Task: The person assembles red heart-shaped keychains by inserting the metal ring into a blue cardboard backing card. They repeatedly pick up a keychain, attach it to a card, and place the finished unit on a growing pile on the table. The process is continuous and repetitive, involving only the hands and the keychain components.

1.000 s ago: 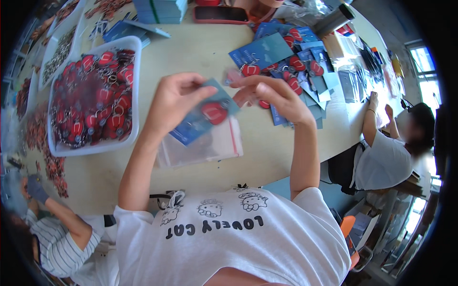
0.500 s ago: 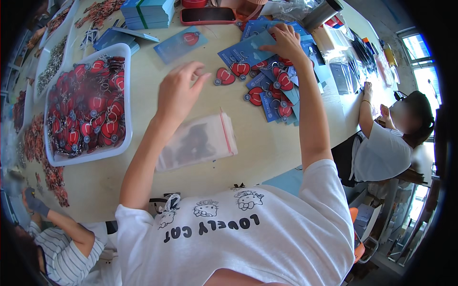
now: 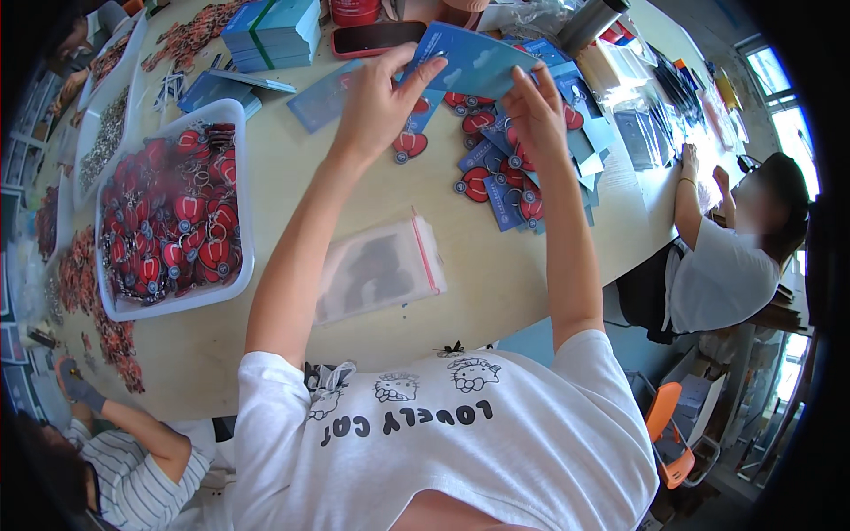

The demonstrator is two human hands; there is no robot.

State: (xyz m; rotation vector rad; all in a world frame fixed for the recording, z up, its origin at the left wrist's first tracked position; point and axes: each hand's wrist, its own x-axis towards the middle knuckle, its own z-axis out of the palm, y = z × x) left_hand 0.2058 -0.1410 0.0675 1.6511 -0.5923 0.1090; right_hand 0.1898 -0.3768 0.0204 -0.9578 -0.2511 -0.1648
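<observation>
A blue printed card (image 3: 471, 64) is held up between both hands above the far side of the table. My left hand (image 3: 382, 104) pinches its left end between thumb and fingers. My right hand (image 3: 537, 108) has thumb and fingertips closed on its lower right corner. Beneath and beside my right hand lies a loose pile of blue cards with red keychains (image 3: 475, 183). One red keychain (image 3: 409, 144) lies by my left wrist, partly under another card. Left of my left hand rests a further blue card (image 3: 320, 99), partly hidden by the fingers.
A white bin (image 3: 251, 221) full of red keychains stands at the left. Stacked blue cards (image 3: 270, 35) and a phone (image 3: 376, 36) lie at the far side. A clear zip bag (image 3: 381, 270) lies near me. Co-workers sit at the right (image 3: 722, 265) and lower left (image 3: 142, 469).
My right hand has lifted a blue card off the pile and drawn it leftward. My left hand has moved up and right and now grips the card's other end.
</observation>
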